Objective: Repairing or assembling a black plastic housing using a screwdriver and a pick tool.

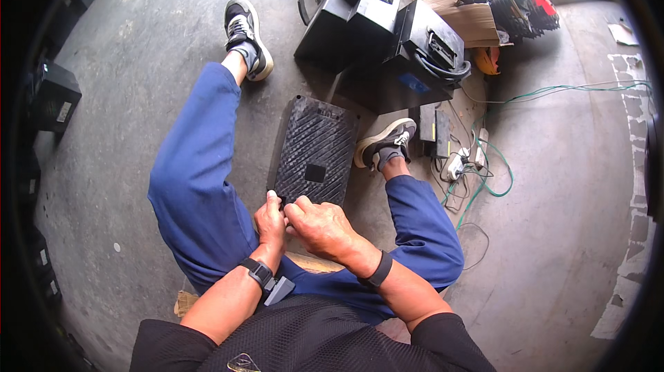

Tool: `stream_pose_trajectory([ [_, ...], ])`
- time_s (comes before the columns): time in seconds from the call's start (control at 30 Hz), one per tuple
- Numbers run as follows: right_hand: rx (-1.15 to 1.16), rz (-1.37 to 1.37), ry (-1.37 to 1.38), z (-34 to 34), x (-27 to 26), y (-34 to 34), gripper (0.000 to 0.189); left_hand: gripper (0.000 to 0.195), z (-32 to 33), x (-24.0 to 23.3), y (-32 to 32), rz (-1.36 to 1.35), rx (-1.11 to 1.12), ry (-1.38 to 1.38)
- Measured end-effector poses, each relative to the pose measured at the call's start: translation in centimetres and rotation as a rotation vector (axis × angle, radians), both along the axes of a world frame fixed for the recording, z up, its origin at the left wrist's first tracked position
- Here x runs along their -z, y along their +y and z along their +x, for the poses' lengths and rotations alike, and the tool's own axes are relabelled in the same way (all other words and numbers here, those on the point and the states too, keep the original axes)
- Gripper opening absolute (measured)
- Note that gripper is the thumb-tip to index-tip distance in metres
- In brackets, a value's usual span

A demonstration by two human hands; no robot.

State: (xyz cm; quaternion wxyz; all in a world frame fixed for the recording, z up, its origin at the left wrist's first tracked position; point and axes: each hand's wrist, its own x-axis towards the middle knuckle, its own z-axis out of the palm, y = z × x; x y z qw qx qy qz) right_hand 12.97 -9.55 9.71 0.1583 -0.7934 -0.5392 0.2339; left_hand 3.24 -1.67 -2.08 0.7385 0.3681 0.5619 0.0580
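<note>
A black ribbed plastic case [316, 149] with a small dark square on its face lies on the concrete floor between my legs. My left hand [271, 219] is at its near left corner, thumb pointing up and fingers curled. Beside it, almost touching, my right hand [319, 224] is bent with its fingertips turned toward the left one. Something small and dark shows between the hands at the corner; what it is, and whether either hand grips it, cannot be made out. The case's near edge is partly hidden behind my right hand.
Large black metal boxes [358, 14] with cables stand beyond the case. To the right lie a white power strip [456, 164], dark adapters [434, 130] and a green cable [511, 177]. Torn cardboard [469, 21] is at the upper right. Black batteries [57, 97] line the left edge.
</note>
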Motion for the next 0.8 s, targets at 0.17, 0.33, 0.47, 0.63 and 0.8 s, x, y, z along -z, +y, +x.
stream_pose_trajectory([
  [0.17,0.044,-0.012,0.018,-0.1,-0.1,-0.1,0.028,0.053,-0.1,0.4,-0.1,-0.013,-0.019,-0.030],
  [0.33,-0.037,0.116,0.053,0.4,0.2,-1.2,0.024,0.053,-0.7,0.8,0.3,0.025,0.056,-0.072],
  [0.47,-0.038,0.094,0.017,0.3,0.0,-1.1,0.022,0.055,-0.4,0.6,0.1,0.020,0.055,-0.068],
  [0.63,-0.023,0.075,-0.013,0.4,-0.1,-0.7,0.025,0.057,-0.1,0.0,0.0,-0.002,-0.013,0.011],
  [0.8,0.002,0.106,-0.011,0.2,0.0,-0.7,0.028,0.057,0.1,-0.3,0.0,0.001,-0.010,0.023],
])
